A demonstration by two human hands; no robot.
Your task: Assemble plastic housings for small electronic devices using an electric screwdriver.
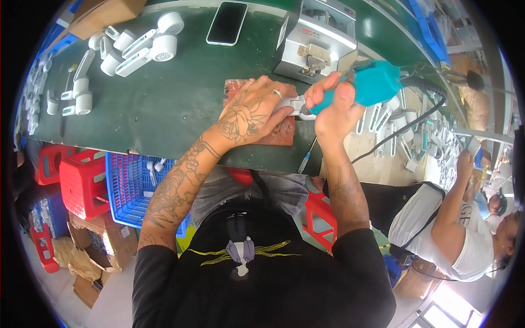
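Note:
My left hand, with a ring on one finger, presses over a white plastic piece on a worn reddish pad. Its fingers and palm hide most of that piece, so its full shape does not show. In my right hand is a teal electric screwdriver, gripped around its body and tilted, its tip pointing left at the white piece beside my left fingertips. Whether the tip touches a screw is too small to see. Below the right hand lies a small screwdriver with a blue handle, at the table edge.
A grey screw-feeder machine stands behind the pad, near a phone. White handled cup-shaped parts lie on the green table, and several more are at right. A black cable hangs there. A co-worker sits at right.

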